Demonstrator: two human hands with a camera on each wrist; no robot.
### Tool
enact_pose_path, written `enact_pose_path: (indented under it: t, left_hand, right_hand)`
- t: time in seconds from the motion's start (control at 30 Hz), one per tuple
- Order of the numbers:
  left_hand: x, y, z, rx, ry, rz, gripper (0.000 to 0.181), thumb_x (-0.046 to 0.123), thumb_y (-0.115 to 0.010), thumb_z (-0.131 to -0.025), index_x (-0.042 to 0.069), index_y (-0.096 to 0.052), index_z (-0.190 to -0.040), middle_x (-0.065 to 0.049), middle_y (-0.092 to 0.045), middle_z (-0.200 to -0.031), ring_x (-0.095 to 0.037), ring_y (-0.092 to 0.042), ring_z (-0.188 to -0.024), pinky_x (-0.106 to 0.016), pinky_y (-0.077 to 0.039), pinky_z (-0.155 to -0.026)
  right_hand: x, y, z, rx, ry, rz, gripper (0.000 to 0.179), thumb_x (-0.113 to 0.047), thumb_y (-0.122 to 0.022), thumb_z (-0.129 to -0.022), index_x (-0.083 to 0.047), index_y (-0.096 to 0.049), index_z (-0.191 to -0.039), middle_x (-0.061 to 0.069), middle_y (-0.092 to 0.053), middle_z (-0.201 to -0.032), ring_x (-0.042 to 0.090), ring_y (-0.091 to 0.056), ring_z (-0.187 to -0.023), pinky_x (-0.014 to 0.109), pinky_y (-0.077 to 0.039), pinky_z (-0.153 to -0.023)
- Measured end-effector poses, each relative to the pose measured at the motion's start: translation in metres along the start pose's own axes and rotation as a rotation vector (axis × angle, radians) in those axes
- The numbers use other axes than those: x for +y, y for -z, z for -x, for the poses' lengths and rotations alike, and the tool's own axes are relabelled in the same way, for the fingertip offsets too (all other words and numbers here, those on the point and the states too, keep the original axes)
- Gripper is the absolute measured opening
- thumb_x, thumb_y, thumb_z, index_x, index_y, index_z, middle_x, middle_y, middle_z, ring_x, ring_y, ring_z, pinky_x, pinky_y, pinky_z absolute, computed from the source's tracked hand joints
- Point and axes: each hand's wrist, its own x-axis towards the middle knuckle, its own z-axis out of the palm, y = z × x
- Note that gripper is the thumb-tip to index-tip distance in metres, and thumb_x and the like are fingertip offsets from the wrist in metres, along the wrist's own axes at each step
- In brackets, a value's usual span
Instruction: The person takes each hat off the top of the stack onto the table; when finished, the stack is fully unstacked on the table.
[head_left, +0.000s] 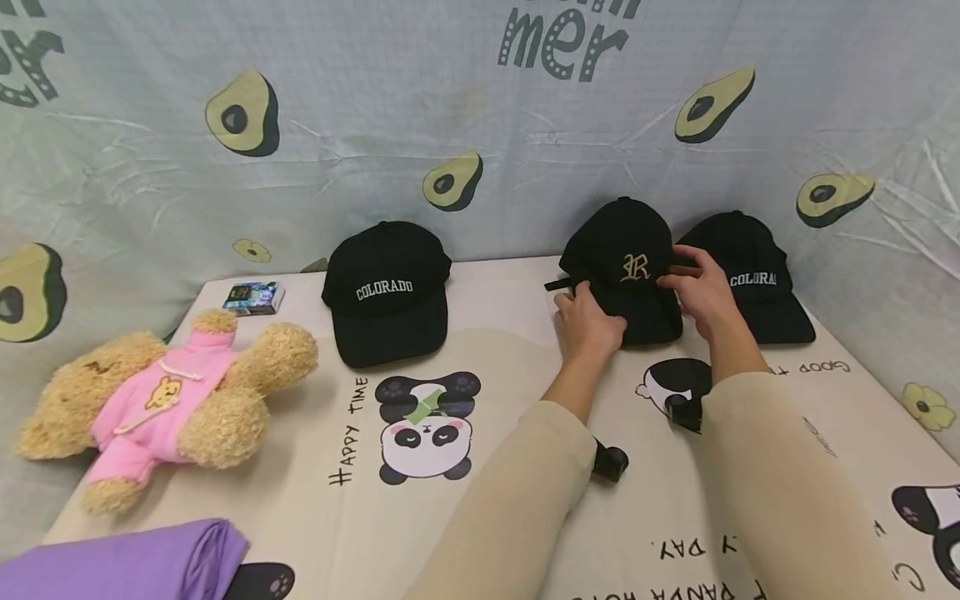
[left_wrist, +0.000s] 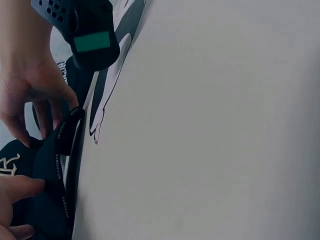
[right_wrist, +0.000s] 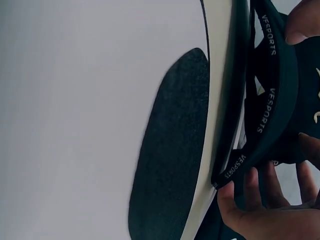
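A black cap with a gold letter R (head_left: 617, 242) stands between my two hands near the back of the table. My left hand (head_left: 588, 321) grips its left lower side, thumb on the outside. At its right side, the fingers and thumb of my right hand (head_left: 701, 287) hold the edge. In the right wrist view, the inner sweatband (right_wrist: 269, 107) with VESPORTS lettering shows, the fingers of my right hand (right_wrist: 265, 205) against its end. A black strap (head_left: 558, 284) sticks out at the cap's left. The left wrist view shows both hands on the cap (left_wrist: 42, 160).
Another black COLORADO cap (head_left: 738, 271) stands just right, partly behind my right hand. A second COLORADO cap (head_left: 386, 292) sits further left. A small box (head_left: 253, 298), a teddy bear in pink (head_left: 168, 400) and a folded purple cloth (head_left: 127, 562) lie at left. An avocado-print curtain (head_left: 360, 108) hangs behind.
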Motion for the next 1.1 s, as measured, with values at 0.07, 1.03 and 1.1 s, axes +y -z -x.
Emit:
enact_pose_path:
  t: [0.07, 1.03, 1.1]
  left_hand:
    - [0.000, -0.002, 0.001, -0.005, -0.007, 0.006, 0.073, 0.025, -0.082, -0.085, 0.019, -0.051, -0.151, -0.010, -0.049, -0.138, -0.026, -0.054, -0.124, -0.032, -0.050, -0.102]
    - [-0.002, -0.017, -0.005, -0.055, -0.081, 0.094, 0.058, 0.018, -0.080, -0.089, 0.021, -0.060, -0.144, -0.010, -0.046, -0.156, -0.024, -0.052, -0.138, -0.033, -0.045, -0.113]
    - [-0.001, -0.019, -0.005, -0.068, -0.085, 0.104, 0.058, 0.017, -0.079, -0.089, 0.021, -0.060, -0.144, -0.010, -0.045, -0.157, -0.025, -0.051, -0.139, -0.033, -0.044, -0.114]
  right_hand:
    - [0.001, 0.000, -0.001, 0.003, -0.003, 0.004, 0.070, -0.015, -0.056, -0.104, -0.027, -0.025, -0.165, 0.020, -0.027, -0.169, 0.041, -0.031, -0.151, 0.062, -0.030, -0.120]
    - [0.002, 0.001, 0.001, 0.041, 0.019, 0.037, 0.079, -0.013, -0.060, -0.101, -0.021, -0.018, -0.167, 0.021, -0.024, -0.170, 0.041, -0.028, -0.155, 0.056, -0.025, -0.125]
    - [0.001, 0.002, 0.001, 0.042, 0.013, 0.043, 0.079, -0.013, -0.061, -0.101, -0.021, -0.018, -0.167, 0.021, -0.023, -0.170, 0.041, -0.027, -0.155, 0.055, -0.026, -0.125]
